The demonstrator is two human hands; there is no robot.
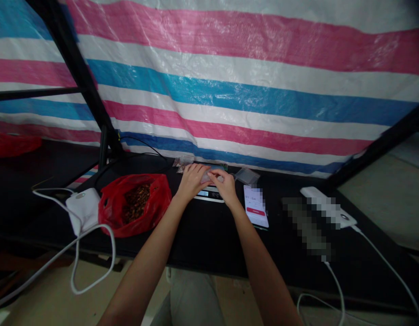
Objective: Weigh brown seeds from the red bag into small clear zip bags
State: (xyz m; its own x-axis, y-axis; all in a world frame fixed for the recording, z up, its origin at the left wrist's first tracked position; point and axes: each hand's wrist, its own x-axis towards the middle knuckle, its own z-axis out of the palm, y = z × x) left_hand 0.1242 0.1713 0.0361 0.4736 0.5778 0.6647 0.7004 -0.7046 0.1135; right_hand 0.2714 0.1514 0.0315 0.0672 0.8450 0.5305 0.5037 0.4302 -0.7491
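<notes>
Behind everything hangs the striped tarp (pixel 229 90), and below it the black tabletop (pixel 209 240) carries the rest. Toward the left edge the red bag (pixel 116 210) lies open and still holds a heap of brown bits (nuts or dried fruit, too small to tell), so we judge most of it not yet portioned. At the middle of the far edge the left hand (pixel 192 181) and right hand (pixel 226 186) meet over the scale (pixel 209 195). Just right of it lies a phone (pixel 256 206). Between the hands is a small clear pouch (pixel 206 177). The left fingers lie close together across it and the right fingers bunch at its end, though we cannot tell whether either truly pinches it. The pouch's contents, the scale's reading and the things toward the right edge are unreadable.
</notes>
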